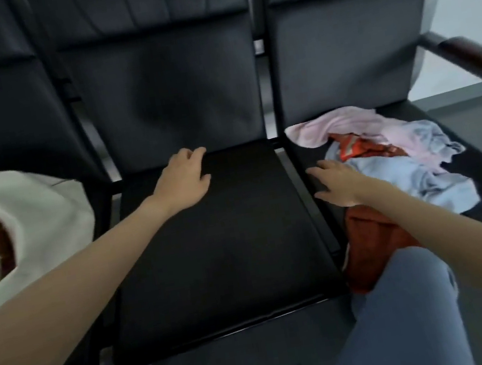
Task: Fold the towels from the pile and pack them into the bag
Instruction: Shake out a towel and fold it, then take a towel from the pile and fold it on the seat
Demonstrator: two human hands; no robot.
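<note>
Knees [405, 308] in jeans face the middle seat [218, 249], which carries no towel. Left hand [184, 180] rests flat near its back edge, fingers relaxed, holding nothing. Right hand [336, 184], fingers extended, reaches the unfolded towel pile [387, 159] on the right seat. Bag [33, 215], left, already holds folded towels; several remain.

Left hand [185, 182] rests flat on the middle seat [218, 249]; right hand [336, 183] touches the towel pile [403, 156]
</note>
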